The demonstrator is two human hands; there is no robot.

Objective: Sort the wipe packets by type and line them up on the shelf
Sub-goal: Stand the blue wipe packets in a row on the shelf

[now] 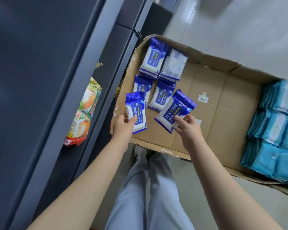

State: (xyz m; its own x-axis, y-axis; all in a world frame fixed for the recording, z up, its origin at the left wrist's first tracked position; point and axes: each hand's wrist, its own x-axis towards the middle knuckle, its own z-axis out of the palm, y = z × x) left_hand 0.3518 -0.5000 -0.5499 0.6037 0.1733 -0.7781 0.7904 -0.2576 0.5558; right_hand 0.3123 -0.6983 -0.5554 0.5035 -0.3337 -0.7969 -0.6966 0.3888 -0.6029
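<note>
Wipe packets of two kinds sit in the cardboard box (223, 103) at centre frame: four loose dark blue packets (154, 58) lie flat toward its upper left corner, one of them face down, and a tight block of teal packets (276, 130) fills its right end. The left hand (123, 125) grips a blue alcohol wipe packet (135, 112) by its lower edge, thumb across the front. The right hand (188, 128) pinches a second blue packet (175, 110) by its lower corner, and this one is tilted. Both seem lifted just above the box floor.

The step in hand looks like gathering the blue type for shelving. The dark shelf (56, 80) runs down the left of the frame, with a snack bag (85, 112) on it. The next move likely calls for swinging both packets left and setting them side by side, facing one way, away from that bag.
</note>
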